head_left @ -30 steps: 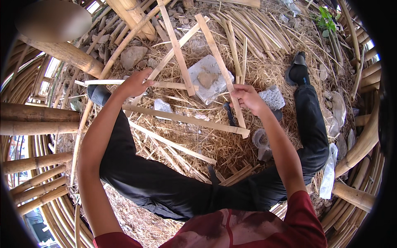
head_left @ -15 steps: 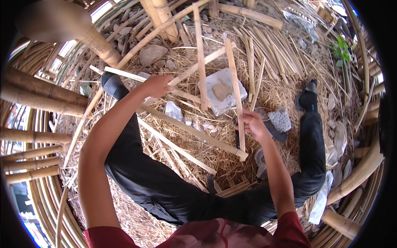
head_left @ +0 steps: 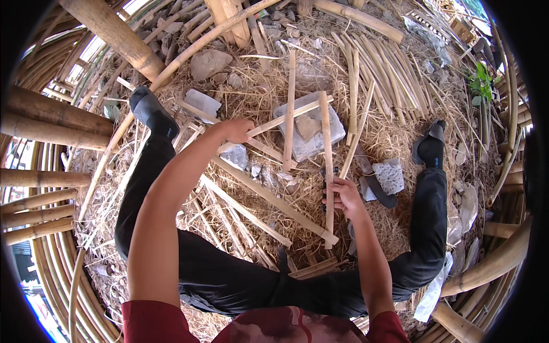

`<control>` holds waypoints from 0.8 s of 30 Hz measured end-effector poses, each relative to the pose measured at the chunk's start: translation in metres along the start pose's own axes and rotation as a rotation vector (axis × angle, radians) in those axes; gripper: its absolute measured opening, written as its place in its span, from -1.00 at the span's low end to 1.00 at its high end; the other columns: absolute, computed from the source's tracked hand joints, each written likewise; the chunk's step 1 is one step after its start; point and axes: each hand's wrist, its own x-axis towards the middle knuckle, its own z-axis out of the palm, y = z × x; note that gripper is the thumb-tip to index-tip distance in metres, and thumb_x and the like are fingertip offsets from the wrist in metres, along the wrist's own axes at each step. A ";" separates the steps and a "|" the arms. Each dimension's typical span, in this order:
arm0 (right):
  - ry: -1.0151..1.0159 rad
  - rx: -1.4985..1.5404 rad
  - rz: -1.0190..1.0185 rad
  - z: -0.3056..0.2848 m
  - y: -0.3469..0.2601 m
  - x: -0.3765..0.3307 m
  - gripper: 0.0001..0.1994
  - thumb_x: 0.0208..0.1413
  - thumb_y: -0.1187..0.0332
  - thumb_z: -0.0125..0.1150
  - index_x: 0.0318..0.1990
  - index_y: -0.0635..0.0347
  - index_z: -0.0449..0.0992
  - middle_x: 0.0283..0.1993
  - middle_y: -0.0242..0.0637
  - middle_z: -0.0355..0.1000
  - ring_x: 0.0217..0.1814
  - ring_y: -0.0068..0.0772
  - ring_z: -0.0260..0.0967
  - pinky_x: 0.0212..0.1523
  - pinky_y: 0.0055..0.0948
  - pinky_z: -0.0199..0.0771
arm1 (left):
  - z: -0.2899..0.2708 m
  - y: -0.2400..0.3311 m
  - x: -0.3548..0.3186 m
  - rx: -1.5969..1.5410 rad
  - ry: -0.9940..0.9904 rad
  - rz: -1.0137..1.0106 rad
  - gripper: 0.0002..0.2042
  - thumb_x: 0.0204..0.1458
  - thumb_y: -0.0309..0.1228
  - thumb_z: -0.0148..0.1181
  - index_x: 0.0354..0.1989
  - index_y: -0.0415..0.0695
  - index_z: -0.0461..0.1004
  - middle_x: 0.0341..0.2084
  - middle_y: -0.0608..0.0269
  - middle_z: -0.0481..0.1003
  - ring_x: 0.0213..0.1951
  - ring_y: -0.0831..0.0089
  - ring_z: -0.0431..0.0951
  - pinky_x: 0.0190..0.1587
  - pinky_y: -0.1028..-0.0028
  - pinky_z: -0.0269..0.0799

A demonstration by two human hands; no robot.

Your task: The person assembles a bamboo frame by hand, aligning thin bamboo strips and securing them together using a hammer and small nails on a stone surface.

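Note:
My left hand [head_left: 237, 131] is closed on a flat bamboo strip [head_left: 291, 118] that slants up to the right. This strip crosses an upright strip [head_left: 290, 108] and meets a right-hand strip [head_left: 326, 137] near its upper end. My right hand [head_left: 343, 195] pinches that right-hand strip along its lower half. A longer strip [head_left: 274, 197] runs diagonally from below my left hand to the right-hand strip's lower end. Something dark shows beside my right fingers, too hidden to name. Beneath the strips lies a pale stone block [head_left: 320, 143] with a smaller brown stone [head_left: 307, 127] on it.
My outstretched legs flank the straw-covered ground. Split bamboo strips [head_left: 386, 77] lie in a row at the far right. A rough grey block [head_left: 389, 176] and a long dark object [head_left: 374, 180] sit right of my hand. Thick bamboo poles [head_left: 57, 123] stand at left.
Both hands and the crossed strips have come lower in the picture, toward me. My left hand has also shifted right. The slanting strip's right end now lies across the stone block's area.

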 end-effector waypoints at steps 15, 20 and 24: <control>-0.016 0.028 0.077 0.003 -0.013 -0.009 -0.53 0.27 0.42 0.16 0.29 0.43 0.33 -0.18 0.02 0.61 -0.23 -0.13 0.68 -0.26 -0.24 0.77 | -0.031 0.110 0.067 -0.365 0.715 0.153 -0.68 0.08 -0.30 0.28 -0.02 -0.16 0.49 -0.04 -0.01 0.55 0.02 0.00 0.55 0.15 0.18 0.46; 0.023 0.001 0.076 0.007 -0.005 -0.006 -0.54 0.29 0.42 0.15 0.29 0.44 0.34 -0.16 0.03 0.61 -0.21 -0.10 0.68 -0.19 -0.20 0.78 | -0.027 0.170 0.111 -0.180 1.069 -0.286 -0.61 0.09 -0.17 0.34 -0.01 -0.16 0.51 -0.05 0.03 0.56 0.04 -0.02 0.55 0.18 0.19 0.45; 0.005 0.040 0.047 0.010 0.000 -0.006 -0.55 0.30 0.45 0.12 0.29 0.49 0.31 -0.12 0.12 0.61 -0.20 -0.04 0.69 -0.20 -0.23 0.80 | -0.040 0.160 0.136 -0.430 0.829 -0.681 -0.46 0.06 -0.01 0.34 0.04 -0.21 0.55 -0.03 -0.05 0.61 0.07 0.02 0.61 0.14 0.17 0.52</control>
